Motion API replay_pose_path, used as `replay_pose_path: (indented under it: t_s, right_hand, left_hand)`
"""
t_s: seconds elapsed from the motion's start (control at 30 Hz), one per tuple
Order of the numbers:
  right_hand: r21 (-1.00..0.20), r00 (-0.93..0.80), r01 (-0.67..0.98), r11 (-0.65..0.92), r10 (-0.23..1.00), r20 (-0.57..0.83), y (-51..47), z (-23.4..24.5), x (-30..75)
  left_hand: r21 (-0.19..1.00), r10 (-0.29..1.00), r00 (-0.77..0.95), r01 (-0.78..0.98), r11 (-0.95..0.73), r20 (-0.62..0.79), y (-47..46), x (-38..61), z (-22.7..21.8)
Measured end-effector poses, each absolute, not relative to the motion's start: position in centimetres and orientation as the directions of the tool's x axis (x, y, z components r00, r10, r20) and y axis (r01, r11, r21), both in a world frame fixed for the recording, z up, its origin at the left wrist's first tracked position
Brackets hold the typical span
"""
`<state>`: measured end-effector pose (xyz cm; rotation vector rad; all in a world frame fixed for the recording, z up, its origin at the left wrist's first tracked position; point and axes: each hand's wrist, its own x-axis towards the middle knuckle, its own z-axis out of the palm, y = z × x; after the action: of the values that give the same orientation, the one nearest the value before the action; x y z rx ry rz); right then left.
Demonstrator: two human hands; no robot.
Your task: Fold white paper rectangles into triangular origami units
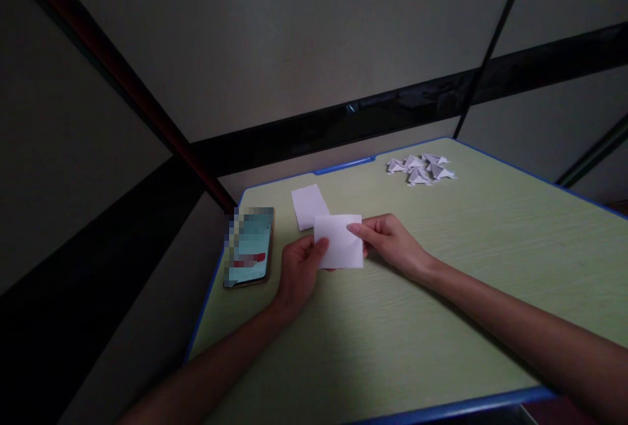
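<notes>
Between my two hands I hold a small white square sheet of paper (338,245) above the table, its face turned toward me. My left hand (300,271) pinches its left edge, thumb in front and fingers behind. At the upper right edge, my right hand (385,238) grips the same sheet, thumb on the front; the other fingers are partly hidden behind it. Just beyond lies more white paper (308,204) on the table, partly covered by the held sheet; whether it is one sheet or a stack I cannot tell.
Several folded white paper figures (419,169) sit together at the far right of the pale green table (471,242), which has a blue edge. A phone (252,245) with a lit, partly blurred screen lies at the left. Panelled walls stand behind.
</notes>
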<state>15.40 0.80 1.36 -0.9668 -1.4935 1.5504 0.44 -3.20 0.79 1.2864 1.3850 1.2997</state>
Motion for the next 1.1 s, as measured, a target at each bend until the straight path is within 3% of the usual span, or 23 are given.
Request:
replay_pose_path:
  t_s: [0.2,0.37,0.7,1.1]
  right_hand:
    - [-0.996,-0.426,0.053,-0.069,0.901,-0.085,0.85,1.73,15.62]
    - [-0.983,-0.489,-0.033,-0.181,0.86,-0.142,0.8,1.62,15.57]
    - [-0.996,-0.528,0.007,-0.085,0.846,-0.076,0.73,1.27,15.38]
    - [-0.988,-0.473,-0.041,-0.147,0.874,-0.111,0.53,1.36,15.31]
  left_hand:
    - [0.982,0.979,-0.183,0.179,-0.062,0.095,-3.14,0.37,0.77]
    - [0.976,0.973,-0.203,0.206,-0.067,0.11,-3.2,0.37,0.86]
    - [0.986,0.962,-0.252,0.148,-0.072,0.109,-2.94,0.18,0.69]
    - [0.995,0.959,-0.266,0.061,-0.082,0.095,-2.62,0.04,0.21]
